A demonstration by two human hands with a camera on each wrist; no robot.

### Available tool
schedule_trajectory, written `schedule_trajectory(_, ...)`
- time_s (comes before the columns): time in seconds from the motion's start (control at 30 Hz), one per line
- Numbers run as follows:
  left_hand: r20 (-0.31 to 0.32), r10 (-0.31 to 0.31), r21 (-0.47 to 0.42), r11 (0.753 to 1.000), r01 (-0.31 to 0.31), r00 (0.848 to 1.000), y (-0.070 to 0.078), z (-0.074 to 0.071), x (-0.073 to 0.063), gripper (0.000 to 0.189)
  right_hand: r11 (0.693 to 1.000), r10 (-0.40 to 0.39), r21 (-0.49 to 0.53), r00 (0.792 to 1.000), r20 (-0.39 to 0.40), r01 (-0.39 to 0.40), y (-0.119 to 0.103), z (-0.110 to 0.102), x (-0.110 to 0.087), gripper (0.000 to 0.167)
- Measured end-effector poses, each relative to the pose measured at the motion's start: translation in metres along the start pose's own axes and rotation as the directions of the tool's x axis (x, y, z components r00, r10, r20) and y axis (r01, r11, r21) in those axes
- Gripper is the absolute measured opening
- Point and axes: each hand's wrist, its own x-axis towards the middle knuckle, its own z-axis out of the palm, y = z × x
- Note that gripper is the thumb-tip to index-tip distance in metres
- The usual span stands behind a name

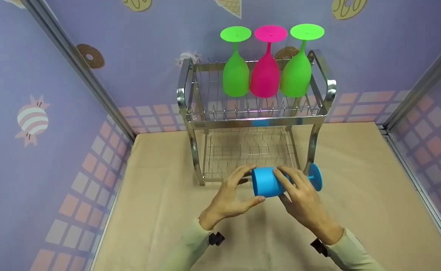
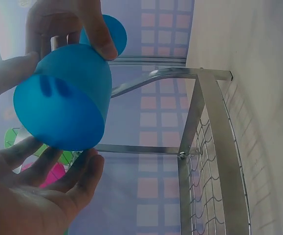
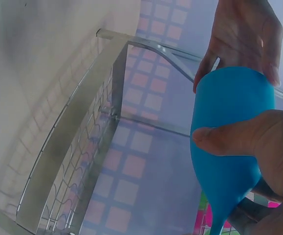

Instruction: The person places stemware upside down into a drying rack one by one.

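Observation:
A blue plastic goblet (image 1: 267, 182) lies sideways in the air before the rack, its mouth to the left and its round foot (image 1: 315, 177) to the right. My right hand (image 1: 302, 194) grips the bowl near the stem, thumb on one side and fingers on the other. At the mouth end, my left hand (image 1: 232, 195) spans the rim, its thumb and fingertips at opposite edges. The left wrist view looks into the hollow bowl (image 2: 58, 115). In the right wrist view my right thumb (image 3: 224, 139) presses across the bowl's side.
A two-tier metal dish rack (image 1: 258, 122) stands behind the hands. On its upper tier a green goblet (image 1: 236, 75), a pink goblet (image 1: 265, 77) and another green goblet (image 1: 296, 77) hang upside down in a row. Beige cloth (image 1: 160, 210) covers the table; patterned walls (image 1: 156, 75) enclose it.

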Motion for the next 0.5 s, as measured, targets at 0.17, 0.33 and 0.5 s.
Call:
schedule_trajectory(0.17,-0.016,0.005,-0.044,0.999,-0.006,1.0,-0.0008,0.0017,-0.0008,0.079,1.0,0.0,0.008,1.0,0.003,0.0,-0.0007,0.0,-0.0001,0.101)
schedule_trajectory(0.33,-0.037,0.018,-0.079,0.997,-0.021,0.999,-0.0017,0.0022,-0.0012,0.074,0.999,0.017,0.032,1.0,0.014,-0.017,-0.0011,-0.0005,-0.0007,0.102)
schedule_trajectory(0.5,-0.046,0.004,-0.085,0.996,-0.008,0.999,-0.0016,0.0013,-0.0015,0.073,0.997,0.042,0.06,0.999,0.018,-0.043,-0.0017,-0.0015,-0.0025,0.103)
